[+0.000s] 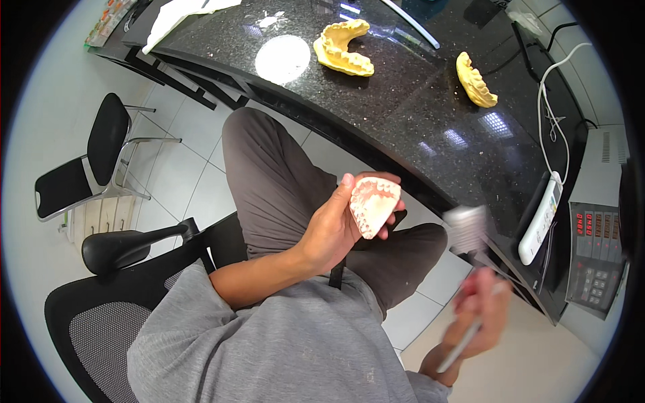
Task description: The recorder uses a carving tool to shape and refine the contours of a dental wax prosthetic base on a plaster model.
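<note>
Black speckled stone desk (416,127) carries two yellow plaster dental casts (342,48) (476,80), well apart, teeth up and out of your reach. Your left hand (336,225) cradles the pale pink-white dental cast (373,205) over your lap, fingers wrapped round its back, tooth side tilted toward you, presumably for brushing. Your right hand (480,312) is closed on a blurred white-bristled brush (465,228), just beside the cast.

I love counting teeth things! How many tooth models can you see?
3. Two yellow dental casts lie on the black countertop: one by a white round patch, one farther right. A pinkish-white dental cast is in the left hand. None look hidden.
</note>
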Available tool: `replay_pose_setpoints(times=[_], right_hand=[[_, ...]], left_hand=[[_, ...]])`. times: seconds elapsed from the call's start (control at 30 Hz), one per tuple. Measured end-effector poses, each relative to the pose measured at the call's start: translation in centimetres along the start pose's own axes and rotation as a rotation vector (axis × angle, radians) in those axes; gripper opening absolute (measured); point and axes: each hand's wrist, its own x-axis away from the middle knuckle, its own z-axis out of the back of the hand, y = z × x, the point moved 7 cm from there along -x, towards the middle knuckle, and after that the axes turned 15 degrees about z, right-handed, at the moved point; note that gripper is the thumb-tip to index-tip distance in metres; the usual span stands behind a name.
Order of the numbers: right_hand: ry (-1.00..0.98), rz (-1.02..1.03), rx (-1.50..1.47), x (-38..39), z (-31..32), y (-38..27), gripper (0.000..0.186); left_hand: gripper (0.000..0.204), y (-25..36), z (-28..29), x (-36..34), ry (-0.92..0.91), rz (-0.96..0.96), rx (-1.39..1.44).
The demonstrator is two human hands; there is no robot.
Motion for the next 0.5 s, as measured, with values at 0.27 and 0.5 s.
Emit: replay_pose_setpoints(times=[0.27, 0.5], right_hand=[[-0.109, -0.153, -0.130, 7.3, -11.7, 4.4, 0.041], [-0.160, -0.172, -0.190, 7.4, -17.5, 6.8, 0.038]], left_hand=[[0.047, -1.8, 8.2, -3.6, 0.203, -0.065, 0.208], [0.034, -4.6, 13.1, -3.2, 0.465, -0.010, 0.416]])
